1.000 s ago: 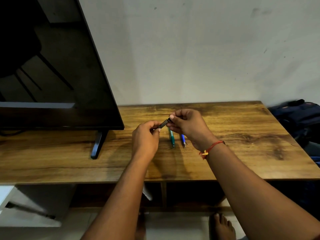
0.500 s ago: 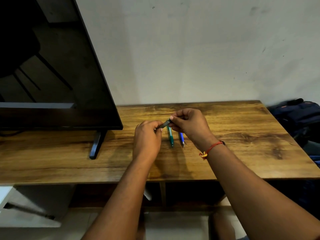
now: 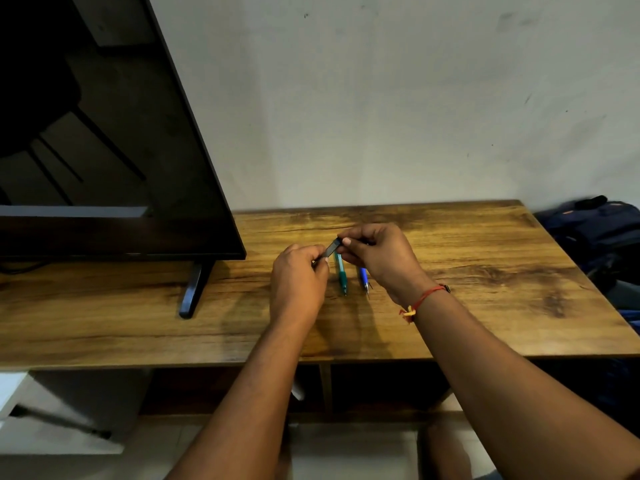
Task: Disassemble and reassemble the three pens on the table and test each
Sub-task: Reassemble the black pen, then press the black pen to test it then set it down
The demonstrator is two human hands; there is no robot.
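Two bare hands meet above a wooden table (image 3: 485, 306), pinching a dark pen (image 3: 331, 248) between them. The left hand (image 3: 298, 278) is curled closed, thumb and fingertips pressed on the pen's lower end at about 7 o'clock; the right hand (image 3: 381, 258) is likewise closed, thumb and forefinger clamped on the upper end at about 1 o'clock. Only a short slanted stretch of the dark barrel shows between the two grips, held clear of the tabletop. Whether the barrel is in one piece or two cannot be made out.

Directly beneath the hands, a green pen (image 3: 340, 276) and a blue pen (image 3: 363, 278) lie on the table side by side, a little apart, tips pointing to 6 o'clock; the right hand hides their upper ends. A red thread bracelet (image 3: 420, 301) circles the right wrist. At 9 o'clock from the hands a dark television (image 3: 104, 150) stands on the table, and at 3 o'clock a dark bag (image 3: 595, 230) sits beyond the table's edge.
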